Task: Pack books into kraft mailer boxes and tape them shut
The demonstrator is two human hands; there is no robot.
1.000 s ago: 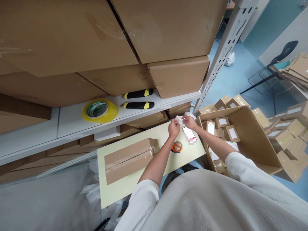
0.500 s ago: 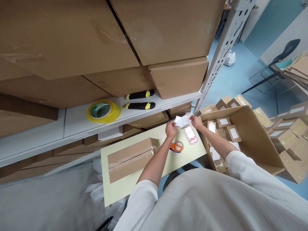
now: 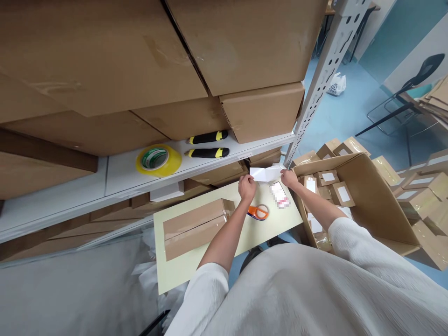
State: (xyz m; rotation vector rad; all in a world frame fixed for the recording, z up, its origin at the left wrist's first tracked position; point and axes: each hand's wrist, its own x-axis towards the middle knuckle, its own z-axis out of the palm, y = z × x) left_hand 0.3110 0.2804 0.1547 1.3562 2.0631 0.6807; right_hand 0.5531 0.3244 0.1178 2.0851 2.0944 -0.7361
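Note:
A creased white sheet of paper [image 3: 265, 174] is stretched between my two hands above the far right of the pale yellow board [image 3: 196, 275]. My left hand [image 3: 247, 187] pinches its left end, and my right hand [image 3: 289, 178] grips the right end. Just below the paper lies a flat white item with a blurred, pinkish part [image 3: 280, 195]. An orange tape cutter or scissors-like tool [image 3: 259, 212], its kind unclear, rests near my left wrist. Left of that forearm, a long taped cardboard box [image 3: 196, 228] lies on the board.
A shelf [image 3: 122, 186] ahead bears large cartons [image 3: 262, 109], a roll of yellow tape [image 3: 157, 160] and two black-and-yellow utility knives [image 3: 208, 144]. An upright metal post [image 3: 324, 74] stands at its right end. Right of the board, an open carton [image 3: 378, 200] holds several small labelled boxes [image 3: 343, 193].
The paper is spread flatter and wider between my hands, which have moved slightly apart. The whole view has shifted a little, with things appearing further right.

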